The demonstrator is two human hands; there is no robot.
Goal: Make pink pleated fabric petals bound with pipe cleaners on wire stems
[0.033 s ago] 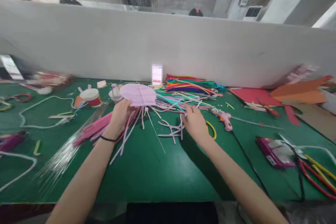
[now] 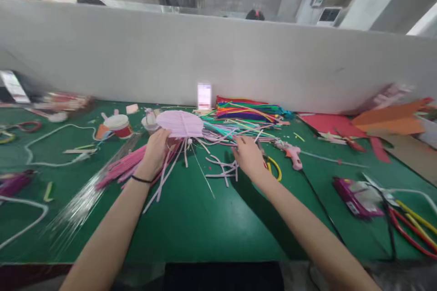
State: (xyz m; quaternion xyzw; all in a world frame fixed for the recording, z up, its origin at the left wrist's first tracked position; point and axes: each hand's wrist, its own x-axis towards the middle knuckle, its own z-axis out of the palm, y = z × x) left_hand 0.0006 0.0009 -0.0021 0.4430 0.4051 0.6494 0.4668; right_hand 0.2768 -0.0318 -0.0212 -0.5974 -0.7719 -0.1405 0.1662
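Note:
My left hand (image 2: 158, 145), wearing a dark wristband, is closed on the near left edge of a rounded lilac panel (image 2: 180, 122) of side-by-side pipe cleaners. A small white bead-like knob (image 2: 190, 141) sits at its near edge, and a thin wire (image 2: 205, 173) slants across the table from there. My right hand (image 2: 248, 152) is over the table to the right, fingers apart, beside short lilac pipe-cleaner pieces (image 2: 223, 172) that cross one another. Nothing shows in its fingers. Partly hidden behind that hand are yellow-handled scissors (image 2: 277, 169).
Coloured pipe cleaners (image 2: 246, 111) are heaped at the back by a lit phone (image 2: 204, 96). Pink pipe cleaners (image 2: 124, 166), thin wires (image 2: 80, 204) and a lidded cup (image 2: 119, 126) are on the left. To the right lie a pink glue gun (image 2: 292, 154) and a purple packet (image 2: 357, 198).
My right hand has shifted slightly left, uncovering more of the scissors' handles. The lilac panel has dipped very slightly in my left hand, which stays in place.

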